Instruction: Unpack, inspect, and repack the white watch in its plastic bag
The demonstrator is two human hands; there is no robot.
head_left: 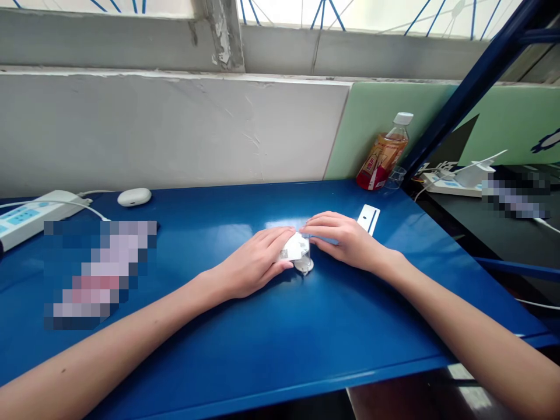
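Between my hands, just above the blue desk (280,326), is a small white item (291,251) with a dark square printed code and a clear part on its right side. I cannot make out its kind. A round white piece (304,266) shows right below it. From the left, my left hand (258,259) grips the white item, thumb below and fingers over the top. My right hand (339,236) is at the item's right side with bent fingers, their tips at its upper right edge. Whether they pinch a part of it is hard to see.
A white earbud case (134,197), a power strip (44,213) and a blurred-out object (100,274) lie on the left. To the right are a white slotted card (368,219), a drink bottle (384,154) and a slanting blue metal post (464,87). A wall runs behind the desk.
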